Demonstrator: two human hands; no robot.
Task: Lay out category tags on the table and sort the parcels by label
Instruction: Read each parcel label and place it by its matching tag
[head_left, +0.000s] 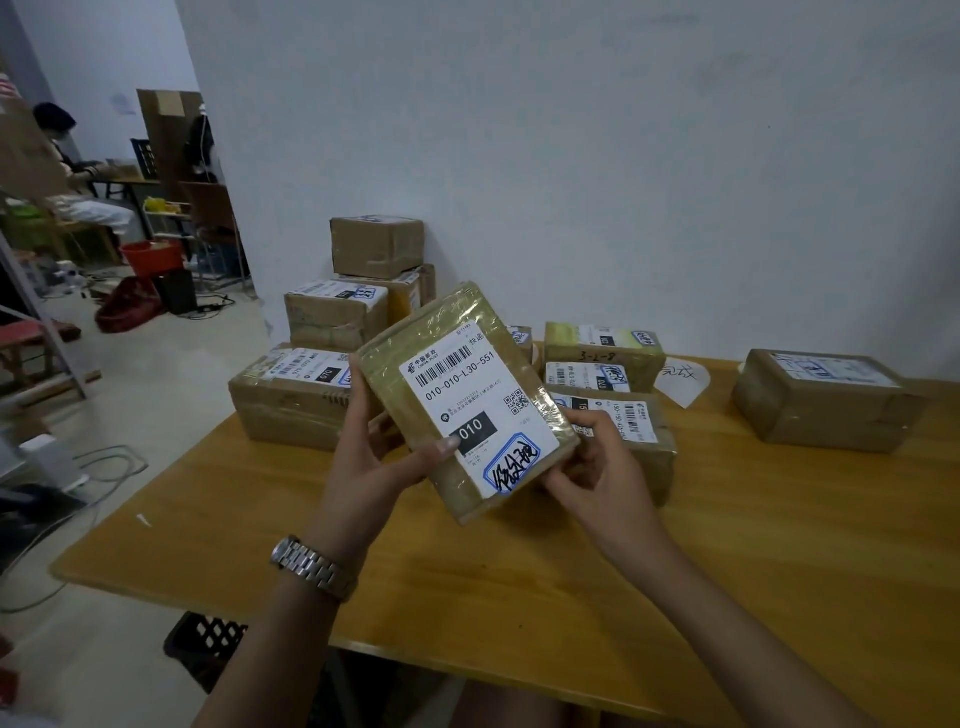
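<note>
Now the parcel (467, 400) sits tilted between left hand (374, 457) and right hand (602, 467)

We have one view only, worn on the head, looking forward and down from close above the wooden table (727, 545); the hands fill the near centre, the white wall (571, 156) closes the far side, and a doorway opens at far left

Red bucket (151, 256) and black crate (205, 640) on the floor.
</note>
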